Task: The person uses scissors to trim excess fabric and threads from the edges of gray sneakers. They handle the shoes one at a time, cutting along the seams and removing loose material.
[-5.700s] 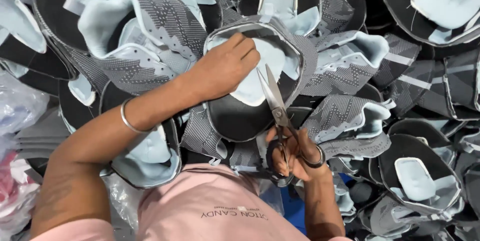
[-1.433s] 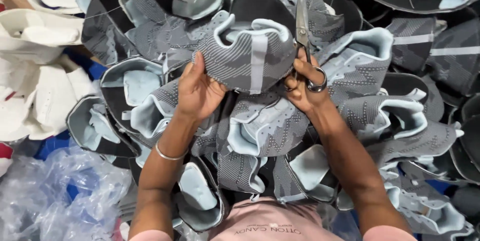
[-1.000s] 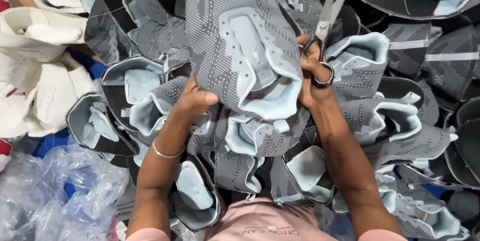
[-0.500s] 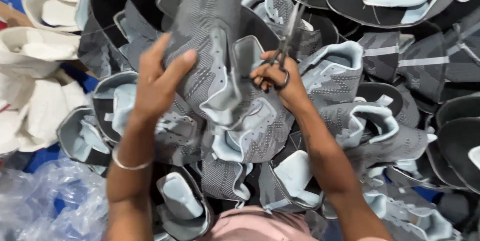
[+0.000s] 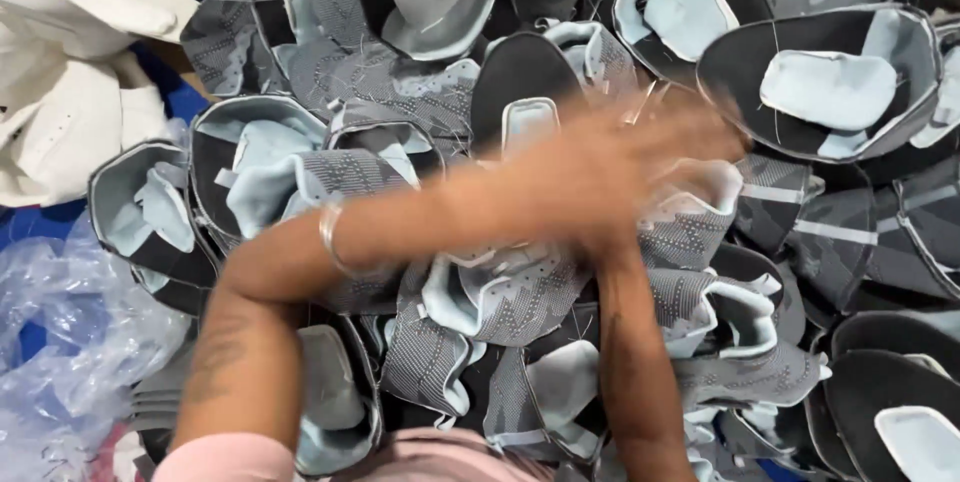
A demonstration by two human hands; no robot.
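My left arm crosses the picture from lower left to upper right, with a silver bangle (image 5: 330, 237) on the wrist. My left hand (image 5: 640, 157) is a motion blur over the pile of grey and pale blue shoe uppers (image 5: 500, 307); nothing shows in it, and its fingers cannot be made out. My right forearm (image 5: 630, 362) rises from the bottom edge and passes under the left arm. The right hand itself is hidden there. No scissors show. The large grey upper from the earlier frames is not in either hand.
Black uppers with pale blue lining (image 5: 820, 82) lie heaped at the right and top. White uppers (image 5: 70, 92) are stacked at the upper left. A crumpled clear plastic bag (image 5: 60, 342) lies at the lower left over blue fabric.
The left hand held up a large grey upper while the right hand held scissors beside it. Now the upper is gone from the hands and the left arm has swung fast to the right.
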